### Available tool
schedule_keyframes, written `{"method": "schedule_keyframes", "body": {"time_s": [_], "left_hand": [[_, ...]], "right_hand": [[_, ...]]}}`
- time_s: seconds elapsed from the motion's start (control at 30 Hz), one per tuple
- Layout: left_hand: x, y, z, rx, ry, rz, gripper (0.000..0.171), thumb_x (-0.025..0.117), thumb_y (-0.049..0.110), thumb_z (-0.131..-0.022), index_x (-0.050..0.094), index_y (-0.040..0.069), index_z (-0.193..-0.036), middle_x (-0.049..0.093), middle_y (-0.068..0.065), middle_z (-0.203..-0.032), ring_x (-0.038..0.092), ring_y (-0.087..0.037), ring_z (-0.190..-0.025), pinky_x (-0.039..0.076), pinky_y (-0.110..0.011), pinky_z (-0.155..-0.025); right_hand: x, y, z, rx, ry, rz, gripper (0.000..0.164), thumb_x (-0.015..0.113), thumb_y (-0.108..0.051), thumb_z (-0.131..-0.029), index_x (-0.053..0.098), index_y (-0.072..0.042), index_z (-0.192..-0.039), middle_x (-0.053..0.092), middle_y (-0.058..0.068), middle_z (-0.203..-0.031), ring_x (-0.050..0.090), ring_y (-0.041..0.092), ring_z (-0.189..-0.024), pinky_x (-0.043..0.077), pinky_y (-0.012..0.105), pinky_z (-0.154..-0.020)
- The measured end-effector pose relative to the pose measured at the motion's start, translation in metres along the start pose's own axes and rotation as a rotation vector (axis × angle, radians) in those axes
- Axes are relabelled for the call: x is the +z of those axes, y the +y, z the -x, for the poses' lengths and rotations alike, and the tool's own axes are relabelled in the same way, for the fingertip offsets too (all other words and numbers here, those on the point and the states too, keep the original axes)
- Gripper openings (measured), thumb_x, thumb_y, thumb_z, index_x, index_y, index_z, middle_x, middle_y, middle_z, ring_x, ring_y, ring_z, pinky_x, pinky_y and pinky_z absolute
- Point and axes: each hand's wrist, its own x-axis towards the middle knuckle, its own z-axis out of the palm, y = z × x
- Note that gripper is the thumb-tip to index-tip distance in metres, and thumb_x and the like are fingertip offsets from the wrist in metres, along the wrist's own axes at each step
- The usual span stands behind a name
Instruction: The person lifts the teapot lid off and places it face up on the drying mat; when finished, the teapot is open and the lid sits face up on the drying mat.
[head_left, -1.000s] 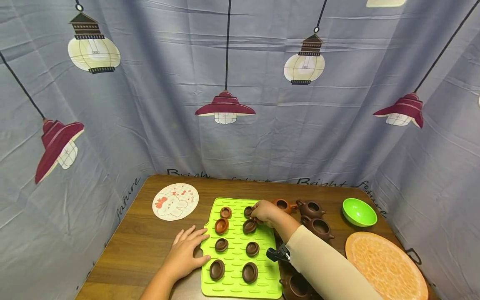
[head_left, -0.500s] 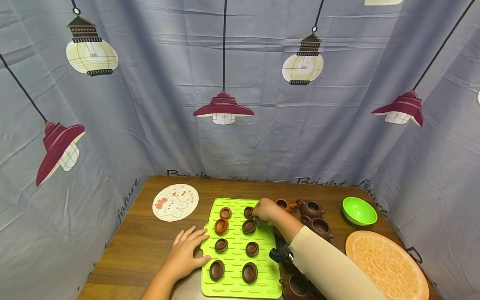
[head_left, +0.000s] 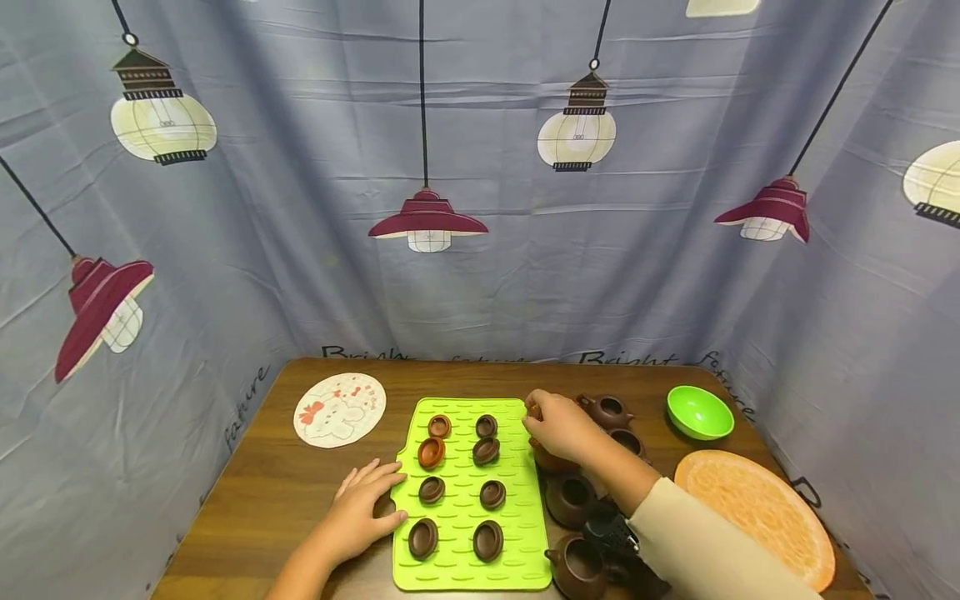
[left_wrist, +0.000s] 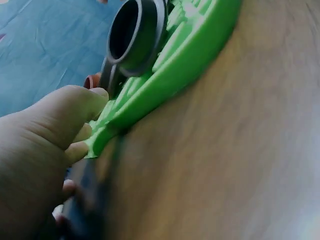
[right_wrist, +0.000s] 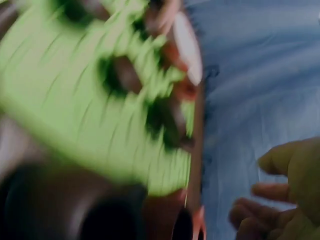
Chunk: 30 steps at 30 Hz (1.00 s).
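Observation:
My left hand (head_left: 363, 512) rests with spread fingers at the left edge of a lime-green ridged mat (head_left: 457, 521); its thumb (left_wrist: 90, 100) lies near the mat's rim in the left wrist view. Several small teapot lids sit upside down on the mat in two columns, among them an orange lid (head_left: 431, 452) and a dark brown lid (head_left: 486, 451). Past the mat's right edge, my right hand (head_left: 562, 427) hovers around an orange-brown teapot (head_left: 551, 458) that it partly hides. In the right wrist view its thumb and fingers are loosely bent and apart, with nothing between them.
Lidless dark teapots line the mat's right side, including a front teapot (head_left: 581, 562) and a back teapot (head_left: 607, 410). Farther right are a green bowl (head_left: 700, 412) and a round orange mat (head_left: 757, 512). A white printed mat (head_left: 341, 410) lies back left; a curtain encloses the table.
My right hand has left the back lids on the green mat and moved right, over the teapots. The left hand stays at the mat's edge. The head view has turned slightly right.

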Motion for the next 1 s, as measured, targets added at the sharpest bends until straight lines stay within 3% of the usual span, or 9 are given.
{"method": "schedule_keyframes", "body": {"time_s": [0.1, 0.17, 0.23, 0.33, 0.43, 0.53, 0.63, 0.8, 1.0], "left_hand": [[-0.021, 0.001, -0.001, 0.007, -0.009, -0.025, 0.058, 0.078, 0.04, -0.094, 0.064, 0.012, -0.143, 0.052, -0.008, -0.158, 0.037, -0.047, -0.151, 0.023, -0.077, -0.12], [-0.037, 0.005, -0.005, 0.024, -0.002, -0.104, 0.06, 0.075, 0.041, -0.096, 0.061, 0.011, -0.145, 0.051, -0.01, -0.159, 0.037, -0.049, -0.151, 0.024, -0.078, -0.119], [-0.051, 0.011, -0.012, 0.053, 0.017, -0.23, 0.064, 0.071, 0.048, -0.098, 0.058, 0.012, -0.149, 0.05, -0.01, -0.16, 0.035, -0.048, -0.152, 0.023, -0.077, -0.12], [-0.072, 0.022, -0.023, 0.099, 0.037, -0.45, 0.074, 0.06, 0.065, -0.098, 0.054, 0.017, -0.154, 0.045, -0.008, -0.165, 0.031, -0.045, -0.155, 0.021, -0.078, -0.121], [-0.09, 0.032, -0.037, 0.151, 0.042, -0.646, 0.08, 0.057, 0.074, -0.094, 0.054, 0.022, -0.155, 0.04, -0.007, -0.167, 0.027, -0.043, -0.158, 0.018, -0.075, -0.123], [-0.103, 0.038, -0.051, 0.199, 0.029, -0.806, 0.085, 0.057, 0.077, -0.091, 0.05, 0.024, -0.157, 0.033, -0.008, -0.171, 0.02, -0.041, -0.16, 0.013, -0.071, -0.127], [-0.111, 0.039, -0.062, 0.21, 0.019, -0.926, 0.091, 0.052, 0.081, -0.091, 0.042, 0.026, -0.162, 0.024, -0.007, -0.174, 0.013, -0.039, -0.162, 0.006, -0.069, -0.129], [-0.115, 0.032, -0.067, 0.18, -0.023, -0.981, 0.094, 0.045, 0.085, -0.091, 0.035, 0.028, -0.165, 0.021, -0.006, -0.175, 0.008, -0.037, -0.163, -0.001, -0.068, -0.129], [-0.117, 0.028, -0.061, 0.181, -0.012, -0.985, 0.094, 0.041, 0.086, -0.091, 0.036, 0.028, -0.165, 0.024, -0.006, -0.174, 0.012, -0.038, -0.163, 0.003, -0.069, -0.129]], "right_hand": [[-0.007, 0.011, 0.003, -0.103, 0.075, 0.195, 0.04, 0.063, -0.037, -0.106, 0.061, -0.014, -0.138, 0.062, 0.01, -0.128, 0.066, 0.025, -0.107, 0.059, 0.045, -0.084], [-0.011, 0.019, 0.004, -0.176, 0.124, 0.338, 0.05, 0.06, -0.047, -0.106, 0.06, -0.015, -0.143, 0.059, 0.012, -0.135, 0.064, 0.029, -0.115, 0.058, 0.049, -0.091], [-0.015, 0.03, 0.005, -0.244, 0.166, 0.486, 0.06, 0.054, -0.058, -0.105, 0.057, -0.018, -0.149, 0.056, 0.013, -0.145, 0.058, 0.034, -0.13, 0.053, 0.055, -0.103], [-0.022, 0.045, 0.005, -0.315, 0.204, 0.653, 0.071, 0.049, -0.069, -0.102, 0.049, -0.025, -0.158, 0.041, 0.012, -0.165, 0.037, 0.037, -0.153, 0.035, 0.063, -0.122], [-0.029, 0.055, 0.0, -0.36, 0.216, 0.756, 0.078, 0.051, -0.073, -0.098, 0.039, -0.032, -0.163, 0.019, 0.007, -0.176, 0.014, 0.035, -0.163, 0.017, 0.065, -0.129], [-0.032, 0.06, -0.006, -0.377, 0.211, 0.8, 0.083, 0.055, -0.074, -0.096, 0.033, -0.034, -0.165, 0.01, 0.003, -0.177, 0.008, 0.032, -0.164, 0.008, 0.065, -0.131], [-0.029, 0.062, -0.012, -0.377, 0.187, 0.841, 0.087, 0.053, -0.076, -0.095, 0.03, -0.033, -0.166, 0.01, 0.002, -0.177, 0.008, 0.029, -0.164, 0.002, 0.063, -0.132], [-0.017, 0.064, -0.013, -0.343, 0.13, 0.905, 0.09, 0.046, -0.081, -0.095, 0.026, -0.031, -0.168, 0.009, 0.003, -0.177, 0.007, 0.029, -0.164, -0.009, 0.06, -0.131], [-0.009, 0.064, -0.012, -0.317, 0.114, 0.942, 0.091, 0.044, -0.083, -0.094, 0.028, -0.031, -0.167, 0.01, 0.003, -0.177, 0.004, 0.027, -0.165, -0.012, 0.06, -0.13]]}}
